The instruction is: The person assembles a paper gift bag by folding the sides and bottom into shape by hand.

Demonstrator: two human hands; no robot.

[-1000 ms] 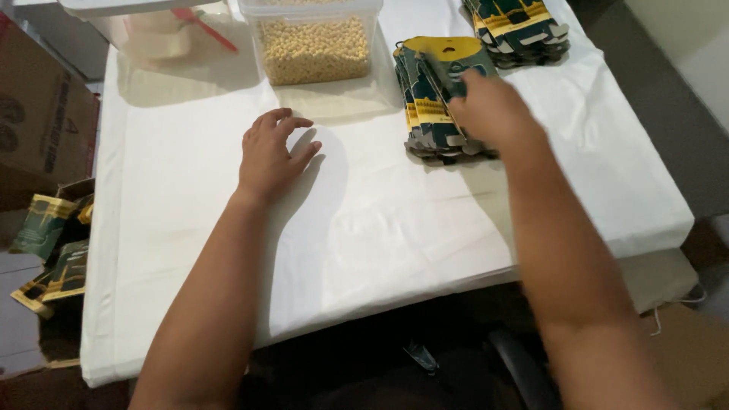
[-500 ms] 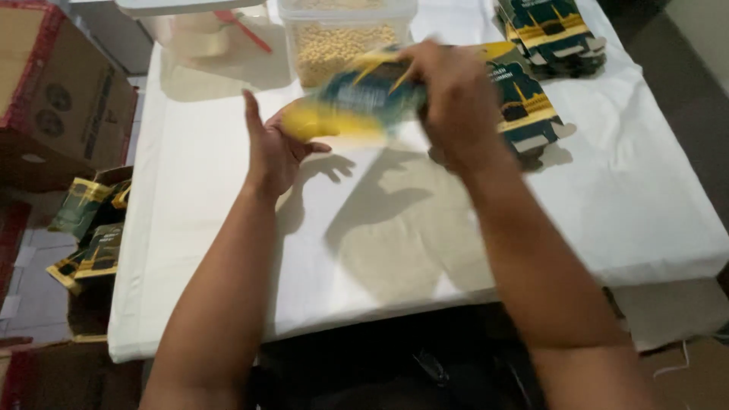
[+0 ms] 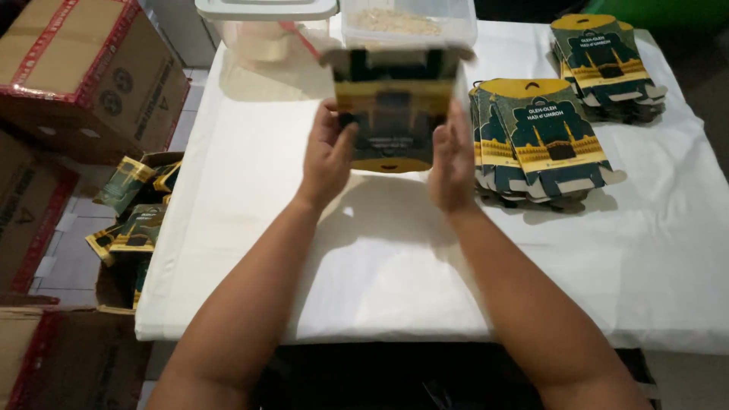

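Observation:
I hold a flat green and yellow printed cardboard box blank (image 3: 392,114) up over the white-covered table (image 3: 250,228), its round yellow tab pointing toward me. My left hand (image 3: 328,156) grips its left edge and my right hand (image 3: 452,156) grips its right edge. Just right of my right hand lies a fanned stack of the same flat blanks (image 3: 543,140) on the cloth. A second stack of blanks (image 3: 604,64) sits at the table's far right corner.
Two clear plastic tubs stand at the table's far edge: one with a white lid (image 3: 266,26), one holding pale grains (image 3: 406,23). Cardboard boxes (image 3: 91,68) stand on the floor at left, and an open box (image 3: 133,220) there holds finished green and yellow packages.
My right hand lifted one blank off the near stack and carried it left. My left hand rose from the cloth and took its other edge. The blank now stands upright between both hands.

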